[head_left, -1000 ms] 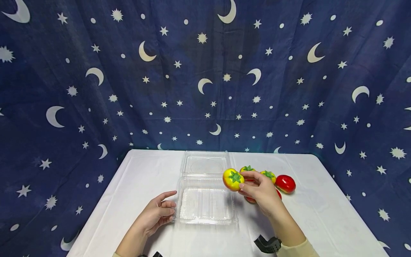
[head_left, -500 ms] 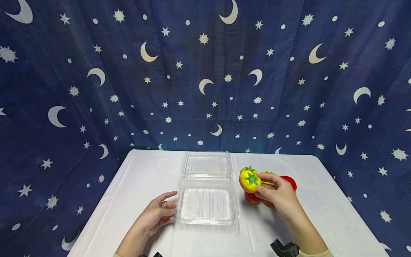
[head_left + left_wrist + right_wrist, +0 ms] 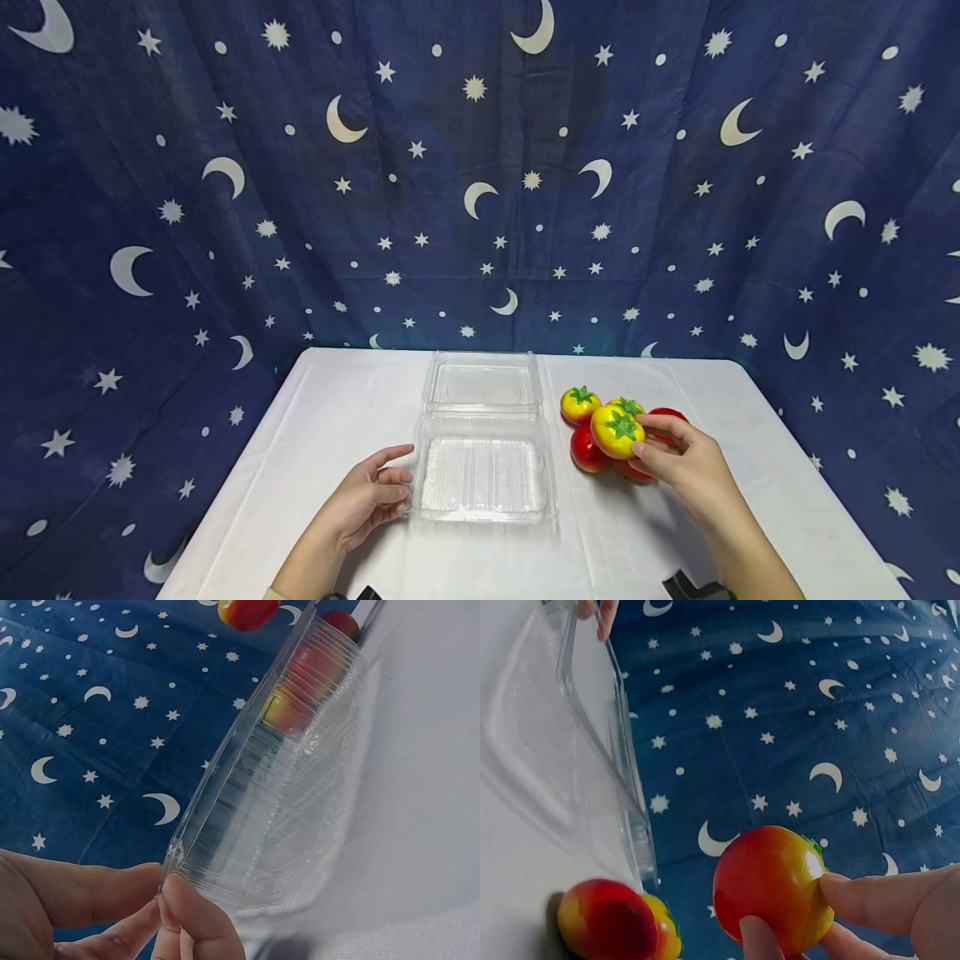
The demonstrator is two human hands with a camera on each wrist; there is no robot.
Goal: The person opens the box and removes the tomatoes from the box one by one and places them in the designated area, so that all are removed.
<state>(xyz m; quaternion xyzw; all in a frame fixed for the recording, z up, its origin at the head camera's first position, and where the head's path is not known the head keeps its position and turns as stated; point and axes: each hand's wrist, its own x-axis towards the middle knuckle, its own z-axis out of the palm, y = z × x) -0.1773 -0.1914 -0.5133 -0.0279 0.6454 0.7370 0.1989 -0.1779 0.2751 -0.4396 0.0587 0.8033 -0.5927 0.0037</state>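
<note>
My right hand [image 3: 693, 471] pinches a yellow-and-red tomato [image 3: 617, 432] with a green leafy top, holding it over a cluster of similar tomatoes. In the right wrist view, thumb and fingers press on the sides of that tomato [image 3: 769, 889]. To the left, a clear plastic clamshell box [image 3: 483, 518] lies with its lid [image 3: 483, 360] folded back, and its tray has nothing in it. My left hand [image 3: 367, 500] grips the box's left edge. The left wrist view has its thumb and finger pinching the rim corner of the box [image 3: 225, 832].
Beneath and around the held tomato lie several others, among them a yellow-topped tomato [image 3: 580, 405] and a red one [image 3: 587, 452]. All stand on a white-covered table [image 3: 330, 400]. A dark blue curtain [image 3: 420, 208] with moons and stars hangs behind.
My right hand has carried the tomato rightward, from beside the box's right edge to over the cluster. The left hand stays at the box, which has not moved.
</note>
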